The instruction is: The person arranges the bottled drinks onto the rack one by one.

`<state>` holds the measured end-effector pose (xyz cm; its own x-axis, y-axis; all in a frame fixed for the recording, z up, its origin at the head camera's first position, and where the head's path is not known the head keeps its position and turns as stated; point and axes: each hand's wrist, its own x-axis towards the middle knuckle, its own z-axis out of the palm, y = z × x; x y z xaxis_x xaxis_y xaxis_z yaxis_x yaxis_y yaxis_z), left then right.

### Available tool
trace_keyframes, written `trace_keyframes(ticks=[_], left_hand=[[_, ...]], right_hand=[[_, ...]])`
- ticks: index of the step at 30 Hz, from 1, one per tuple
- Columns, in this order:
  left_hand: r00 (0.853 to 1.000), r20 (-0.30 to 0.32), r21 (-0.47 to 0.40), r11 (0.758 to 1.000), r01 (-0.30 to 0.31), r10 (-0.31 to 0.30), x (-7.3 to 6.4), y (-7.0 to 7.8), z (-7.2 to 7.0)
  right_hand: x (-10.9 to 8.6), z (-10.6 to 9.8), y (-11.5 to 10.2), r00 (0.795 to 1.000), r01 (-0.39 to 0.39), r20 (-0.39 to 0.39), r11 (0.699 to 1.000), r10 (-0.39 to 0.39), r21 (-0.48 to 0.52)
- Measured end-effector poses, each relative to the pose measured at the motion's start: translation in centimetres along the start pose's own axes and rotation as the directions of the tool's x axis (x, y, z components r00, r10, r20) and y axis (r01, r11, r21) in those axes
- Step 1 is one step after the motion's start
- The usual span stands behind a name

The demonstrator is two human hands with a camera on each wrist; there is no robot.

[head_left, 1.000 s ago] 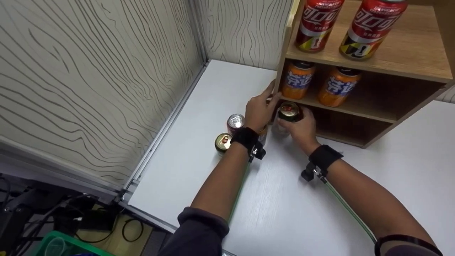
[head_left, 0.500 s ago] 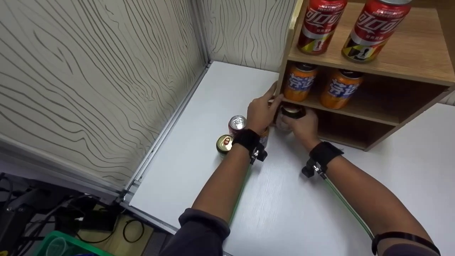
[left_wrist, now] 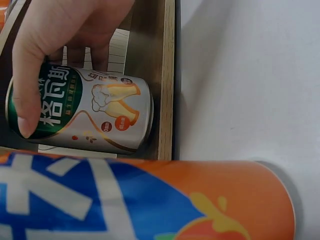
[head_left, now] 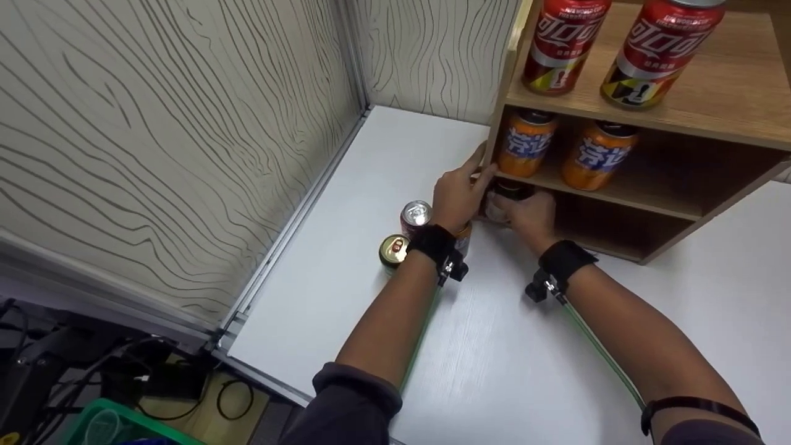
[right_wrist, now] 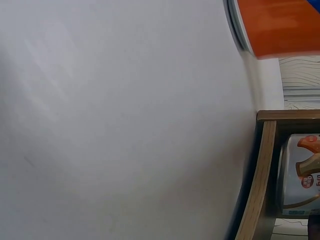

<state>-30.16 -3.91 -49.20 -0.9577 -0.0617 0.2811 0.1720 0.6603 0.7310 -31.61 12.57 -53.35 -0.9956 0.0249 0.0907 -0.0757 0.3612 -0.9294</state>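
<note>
In the left wrist view my right hand (left_wrist: pixel 75 30) grips a silver and green drink can (left_wrist: pixel 112 112), thumb on one side and fingers on the other. The can is upright at the left end of the bottom compartment of the wooden shelf (head_left: pixel 655 123); the right wrist view shows its lower part. From the head, the right hand (head_left: pixel 532 213) hides much of it. My left hand (head_left: pixel 456 196) rests against the shelf's left side panel, fingers extended, one reaching the front edge. Beside the left wrist stand a silver-topped can (head_left: pixel 416 213), a gold-topped can (head_left: pixel 394 249) and a partly hidden orange can (head_left: pixel 463 240).
Two orange cans (head_left: pixel 527 143) stand in the middle compartment. Two red cola cans (head_left: pixel 565 46) are on the board above. The white table (head_left: pixel 494 346) meets a patterned wall panel (head_left: pixel 185 154) at left. A green bin (head_left: pixel 99 411) sits below the table.
My right hand has pushed the silver and green can from the shelf's front into the bottom compartment. The left hand stays against the side panel.
</note>
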Motion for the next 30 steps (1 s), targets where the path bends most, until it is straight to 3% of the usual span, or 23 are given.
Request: trace_keyframes(ticks=[12, 22, 30], left_hand=[[1.0, -0.011, 0.005, 1.0, -0.016, 0.016, 0.11, 0.14, 0.23], [1.0, -0.022, 0.008, 1.0, -0.003, 0.004, 0.14, 0.05, 0.28], [1.0, -0.019, 0.009, 1.0, -0.004, 0.004, 0.08, -0.11, 0.15]], right_hand=[[0.58, -0.22, 0.27, 1.0, 0.018, 0.017, 0.998, -0.019, 0.057], [0.83, -0.04, 0.52, 0.999, 0.048, 0.005, 0.998, -0.048, 0.041], [0.7, 0.01, 0.69, 1.0, 0.003, 0.021, 1.0, -0.003, 0.024]])
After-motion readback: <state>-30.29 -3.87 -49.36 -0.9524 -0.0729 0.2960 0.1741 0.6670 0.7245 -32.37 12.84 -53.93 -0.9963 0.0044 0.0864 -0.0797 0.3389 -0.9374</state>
